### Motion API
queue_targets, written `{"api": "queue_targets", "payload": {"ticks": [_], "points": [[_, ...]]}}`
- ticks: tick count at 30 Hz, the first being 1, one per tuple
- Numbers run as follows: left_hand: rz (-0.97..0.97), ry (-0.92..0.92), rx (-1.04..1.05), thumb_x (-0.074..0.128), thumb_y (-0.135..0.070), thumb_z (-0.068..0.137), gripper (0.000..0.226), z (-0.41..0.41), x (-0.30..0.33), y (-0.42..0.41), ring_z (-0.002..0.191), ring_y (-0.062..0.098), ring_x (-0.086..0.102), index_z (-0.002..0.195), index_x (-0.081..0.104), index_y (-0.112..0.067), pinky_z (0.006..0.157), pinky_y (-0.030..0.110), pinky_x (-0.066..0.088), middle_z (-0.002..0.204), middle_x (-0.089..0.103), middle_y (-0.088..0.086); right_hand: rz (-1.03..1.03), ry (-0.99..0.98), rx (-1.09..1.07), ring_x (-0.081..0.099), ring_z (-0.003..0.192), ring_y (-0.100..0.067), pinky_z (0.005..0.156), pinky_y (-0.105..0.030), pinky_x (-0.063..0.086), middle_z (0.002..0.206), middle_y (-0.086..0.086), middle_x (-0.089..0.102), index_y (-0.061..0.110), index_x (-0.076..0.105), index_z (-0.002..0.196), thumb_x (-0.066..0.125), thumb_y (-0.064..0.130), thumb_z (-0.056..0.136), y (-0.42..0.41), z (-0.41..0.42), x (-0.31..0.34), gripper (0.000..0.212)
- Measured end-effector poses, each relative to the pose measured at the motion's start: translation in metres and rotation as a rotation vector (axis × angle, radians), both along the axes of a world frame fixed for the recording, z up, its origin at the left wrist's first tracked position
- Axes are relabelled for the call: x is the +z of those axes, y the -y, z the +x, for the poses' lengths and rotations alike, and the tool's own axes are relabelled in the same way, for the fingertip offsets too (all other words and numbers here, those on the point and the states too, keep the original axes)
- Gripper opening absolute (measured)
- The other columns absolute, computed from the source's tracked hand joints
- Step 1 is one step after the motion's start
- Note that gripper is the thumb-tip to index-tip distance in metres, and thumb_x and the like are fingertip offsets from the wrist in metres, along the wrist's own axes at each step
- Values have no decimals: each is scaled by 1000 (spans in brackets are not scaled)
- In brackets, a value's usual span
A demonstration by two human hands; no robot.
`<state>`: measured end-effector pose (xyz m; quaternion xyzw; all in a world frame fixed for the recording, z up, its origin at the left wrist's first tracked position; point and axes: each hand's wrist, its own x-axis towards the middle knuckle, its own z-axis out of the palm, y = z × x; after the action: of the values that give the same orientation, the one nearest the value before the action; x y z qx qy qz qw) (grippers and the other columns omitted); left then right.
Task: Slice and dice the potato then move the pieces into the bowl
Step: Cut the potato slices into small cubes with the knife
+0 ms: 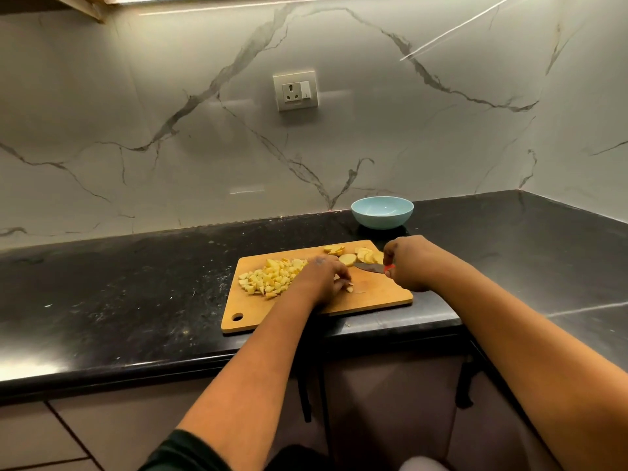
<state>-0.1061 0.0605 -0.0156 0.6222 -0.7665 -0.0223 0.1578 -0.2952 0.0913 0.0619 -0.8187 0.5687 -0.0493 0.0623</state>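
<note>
The right hand (409, 266) gripped a knife (370, 267) beside potato slices (365, 255). The left hand (323, 278), fingers curled, pinched diced pieces (272, 277) on the cutting board (380, 294). The bowl (382, 212) stood behind.

On my wooden cutting board (373, 294) a heap of pale yellow diced potato (272, 275) lies at the left centre. A few cubes (349, 287) sit apart, just beside my left grip's fingertips, near the board's middle. At the far right corner several round potato slices (365, 254) with brownish skin edges overlap one another, and one slice (347, 259) lies flat beside them. The light blue bowl (382, 212) stands upright on the black desk (136, 283), beyond the board's far right corner, nothing visible inside it.
</note>
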Motion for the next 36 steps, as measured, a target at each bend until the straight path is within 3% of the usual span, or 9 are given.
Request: {"api": "queue_targets", "payload": {"ticks": [7,17,26,32,36], "points": [[-205,-39,161,62,-26,93,15,0,-15,-9,95,12,54,106,65,-18,86,27,48,106,63,1,5,16,17,60,97,-20,90,-31,53,110,-7,62,14,60,123,60,12,93,-8,11,-6,30],[-159,-243,316,65,-18,90,10,-4,-16,-14,84,11,55,97,71,-14,77,22,49,98,65,3,61,-113,78,58,105,-22,95,-34,52,118,-7,60,16,55,131,66,11,89,-22,33,-8,44],[-137,-302,406,63,-18,92,9,-10,-18,-12,95,17,58,99,67,-14,85,31,52,101,63,4,97,-225,100,54,115,-27,100,-38,48,126,-12,54,10,50,133,68,6,85,-32,36,3,51],[-159,-116,399,53,-12,96,20,-4,-16,-14,112,20,47,114,62,-15,97,31,45,117,55,5,36,-139,100,58,106,-21,97,-33,49,118,-7,61,12,59,126,59,15,94,-22,6,13,31],[-173,-37,377,46,-15,99,32,1,-15,-19,119,23,43,126,60,-20,102,37,43,125,55,4,-62,-38,36,59,101,-20,94,-33,51,112,-6,63,15,60,123,61,11,93,-7,-4,16,31]]}}
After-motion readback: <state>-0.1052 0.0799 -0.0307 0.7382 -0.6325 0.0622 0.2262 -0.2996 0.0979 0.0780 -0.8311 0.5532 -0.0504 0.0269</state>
